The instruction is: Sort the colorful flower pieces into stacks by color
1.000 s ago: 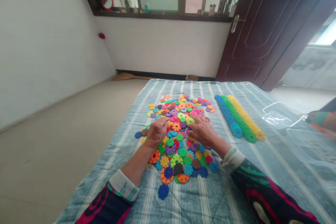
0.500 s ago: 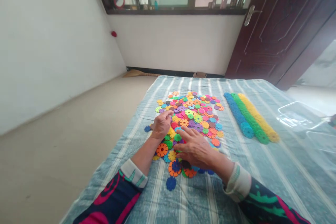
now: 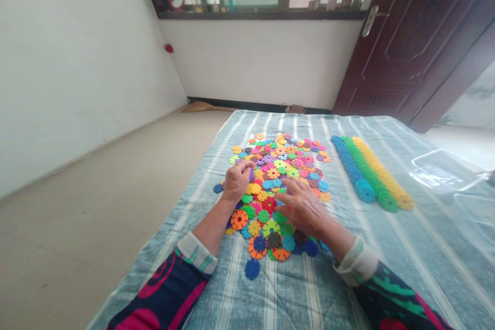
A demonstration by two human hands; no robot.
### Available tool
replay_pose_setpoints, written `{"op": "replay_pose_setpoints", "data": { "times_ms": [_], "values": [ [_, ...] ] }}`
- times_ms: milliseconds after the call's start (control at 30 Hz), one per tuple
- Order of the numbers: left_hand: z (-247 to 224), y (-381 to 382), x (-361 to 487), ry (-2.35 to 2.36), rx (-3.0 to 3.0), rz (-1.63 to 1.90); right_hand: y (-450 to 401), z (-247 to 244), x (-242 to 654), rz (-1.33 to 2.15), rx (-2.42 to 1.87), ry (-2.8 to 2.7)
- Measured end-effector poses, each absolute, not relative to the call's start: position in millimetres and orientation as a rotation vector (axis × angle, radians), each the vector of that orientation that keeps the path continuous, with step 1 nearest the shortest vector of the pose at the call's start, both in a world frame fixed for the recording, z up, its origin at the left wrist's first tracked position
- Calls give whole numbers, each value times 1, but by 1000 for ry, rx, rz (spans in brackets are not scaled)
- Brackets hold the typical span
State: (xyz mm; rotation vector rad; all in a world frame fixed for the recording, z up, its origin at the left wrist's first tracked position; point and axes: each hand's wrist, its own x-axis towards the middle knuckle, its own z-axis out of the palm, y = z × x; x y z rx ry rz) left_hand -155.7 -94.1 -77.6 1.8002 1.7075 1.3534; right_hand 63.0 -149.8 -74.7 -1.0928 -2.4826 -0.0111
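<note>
Many-coloured notched plastic discs, shaped like flowers or snowflakes, lie in a loose pile (image 3: 273, 172) on the striped cloth. At the pile's left side my left hand (image 3: 237, 181) is closed, fingers curled inward. Something purple shows beside its fingertips, but whether it is held I cannot make out. Over the right part of the pile my right hand (image 3: 303, 207) is palm down, its fingers stretched and apart, hiding some discs. A large orange disc (image 3: 239, 219) and a dark blue disc (image 3: 252, 269) lie nearer to me.
Right of the pile lie three long rows of overlapped discs: a blue row (image 3: 350, 167), a green row (image 3: 369, 175) and a yellow row (image 3: 382, 172). Clear plastic containers (image 3: 444, 171) stand at the far right. A striped cloth (image 3: 201, 247) covers the table.
My right hand has moved to the right across the pile, uncovering red, green and blue discs in its middle. My left hand has hardly moved.
</note>
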Motion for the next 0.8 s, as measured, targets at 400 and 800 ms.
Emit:
{"op": "replay_pose_setpoints", "data": {
  "times_ms": [400,800],
  "values": [
    [-80,-93,-156,1715,1820,1325,-148,-73,67,48,-1205,-2479],
    [-83,-90,-155,1682,1823,1324,-151,-62,68,191,-936,-2617]
  ]
}}
